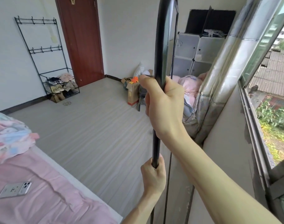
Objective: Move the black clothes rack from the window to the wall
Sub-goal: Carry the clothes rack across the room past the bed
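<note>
The black clothes rack [161,46] shows as a thick black upright tube right in front of me, curving over at the top, with a thinner black bar beside it. It stands close to the window [267,65] on the right. My right hand [163,107] is wrapped around the tube at mid height. My left hand [153,177] grips the same tube lower down. The rack's base is hidden below the frame.
A pink bed [41,191] with a phone [16,189] lies at the lower left. A black hook-and-shoe rack [45,62] stands against the far left wall beside a red-brown door [83,38]. Cardboard boxes [133,92] and a plastic cube cabinet [196,57] sit further back. Grey floor [89,123] stretches between.
</note>
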A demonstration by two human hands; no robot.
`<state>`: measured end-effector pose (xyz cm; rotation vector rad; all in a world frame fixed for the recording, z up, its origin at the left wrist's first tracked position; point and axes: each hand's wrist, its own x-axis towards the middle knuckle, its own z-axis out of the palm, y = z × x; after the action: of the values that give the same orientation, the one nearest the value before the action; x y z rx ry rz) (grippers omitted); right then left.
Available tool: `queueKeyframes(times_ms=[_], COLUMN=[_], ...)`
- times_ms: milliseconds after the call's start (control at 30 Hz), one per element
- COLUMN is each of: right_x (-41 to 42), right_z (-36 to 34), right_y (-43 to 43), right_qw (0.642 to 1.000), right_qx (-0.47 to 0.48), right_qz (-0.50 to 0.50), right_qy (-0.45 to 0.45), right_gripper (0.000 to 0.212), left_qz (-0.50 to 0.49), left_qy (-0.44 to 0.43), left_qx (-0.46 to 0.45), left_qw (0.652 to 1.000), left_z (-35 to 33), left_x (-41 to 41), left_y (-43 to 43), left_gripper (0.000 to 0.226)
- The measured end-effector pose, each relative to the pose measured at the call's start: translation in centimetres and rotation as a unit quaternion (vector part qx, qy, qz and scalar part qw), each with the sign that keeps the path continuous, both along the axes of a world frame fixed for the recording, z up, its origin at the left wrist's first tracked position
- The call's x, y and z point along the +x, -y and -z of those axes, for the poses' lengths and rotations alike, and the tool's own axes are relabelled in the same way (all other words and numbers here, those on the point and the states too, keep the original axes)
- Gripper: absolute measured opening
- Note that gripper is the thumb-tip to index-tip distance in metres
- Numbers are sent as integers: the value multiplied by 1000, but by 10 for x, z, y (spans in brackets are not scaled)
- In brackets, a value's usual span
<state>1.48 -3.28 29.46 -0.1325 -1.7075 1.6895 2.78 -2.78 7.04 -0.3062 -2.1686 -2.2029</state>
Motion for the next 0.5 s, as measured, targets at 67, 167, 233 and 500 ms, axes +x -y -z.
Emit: queueKeyframes(times_ms=[67, 167, 233, 500], right_x=[-2, -2, -3, -22], right_z=[-1, -2, -2, -5], right_y=[0, -1, 1, 11], right_qw=[1000, 999, 999, 993], right_qx=[-3, 7, 17, 26], right_qz=[-12, -34, -50, -114], right_qy=[-4, -8, -12, 1], right_gripper=[44, 47, 50, 44], left_qz=[-1, -4, -15, -48], left_qy=[13, 25, 34, 42], left_qx=[3, 9, 15, 2], left_qw=[1000, 1000, 999, 998], left_z=[-1, -3, -4, -6], left_x=[-2, -5, -7, -28], left_y=[0, 0, 1, 9], left_gripper=[53, 60, 64, 63])
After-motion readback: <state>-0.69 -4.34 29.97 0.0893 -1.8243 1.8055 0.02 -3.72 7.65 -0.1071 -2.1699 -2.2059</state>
